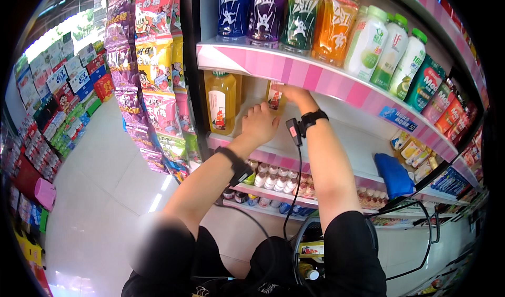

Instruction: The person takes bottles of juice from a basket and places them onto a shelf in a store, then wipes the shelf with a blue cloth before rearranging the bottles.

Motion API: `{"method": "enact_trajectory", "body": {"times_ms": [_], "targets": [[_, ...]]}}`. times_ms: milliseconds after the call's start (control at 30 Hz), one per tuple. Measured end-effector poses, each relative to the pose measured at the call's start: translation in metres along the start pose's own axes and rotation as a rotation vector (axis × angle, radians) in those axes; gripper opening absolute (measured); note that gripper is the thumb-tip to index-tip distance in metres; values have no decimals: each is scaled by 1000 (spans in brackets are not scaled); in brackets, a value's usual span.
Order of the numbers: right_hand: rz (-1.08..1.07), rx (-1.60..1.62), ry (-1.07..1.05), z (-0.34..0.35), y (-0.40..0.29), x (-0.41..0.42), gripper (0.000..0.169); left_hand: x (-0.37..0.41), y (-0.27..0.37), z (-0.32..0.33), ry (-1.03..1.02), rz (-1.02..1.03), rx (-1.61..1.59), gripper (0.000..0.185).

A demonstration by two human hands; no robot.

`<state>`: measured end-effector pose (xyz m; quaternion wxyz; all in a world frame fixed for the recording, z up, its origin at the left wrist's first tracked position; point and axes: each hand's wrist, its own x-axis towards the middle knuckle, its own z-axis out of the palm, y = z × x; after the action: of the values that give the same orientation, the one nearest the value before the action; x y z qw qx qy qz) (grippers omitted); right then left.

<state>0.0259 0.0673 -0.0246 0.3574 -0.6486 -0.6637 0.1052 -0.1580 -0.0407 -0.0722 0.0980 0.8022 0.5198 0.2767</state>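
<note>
On the shelf under the pink-striped edge, my right hand (296,95) has its fingers against the label of a yellow juice bottle (276,100). My left hand (260,123) is just left of that bottle's lower part, fingers bent; whether it grips the bottle is hidden. Further left stands a larger-looking yellow juice bottle (221,104) with a sailing-ship label, another yellow bottle partly visible behind it. Black bands with small devices circle both wrists, and a cable hangs from the right one (295,132).
Colourful drink bottles (268,17) line the shelf above. Candy packets (156,60) hang at the left. Small bottles (272,178) fill the shelf below. A blue cloth-like item (394,175) rests at right. Near my knees, a basket (298,253) holds several bottles.
</note>
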Motion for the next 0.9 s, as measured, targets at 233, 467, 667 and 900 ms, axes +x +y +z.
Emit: {"method": "enact_trajectory", "body": {"times_ms": [233,467,667,900], "targets": [[-12,91,-174,-22,-60,-20,75,-26,-34,13,176,245,58,52],[38,132,-175,1,-56,0,64,-17,-38,25,172,211,186,54],[-78,161,-120,28,-46,17,57,-19,-31,23,151,209,162,53],[-120,121,-70,40,-66,12,60,-22,-39,20,161,199,151,50]]}}
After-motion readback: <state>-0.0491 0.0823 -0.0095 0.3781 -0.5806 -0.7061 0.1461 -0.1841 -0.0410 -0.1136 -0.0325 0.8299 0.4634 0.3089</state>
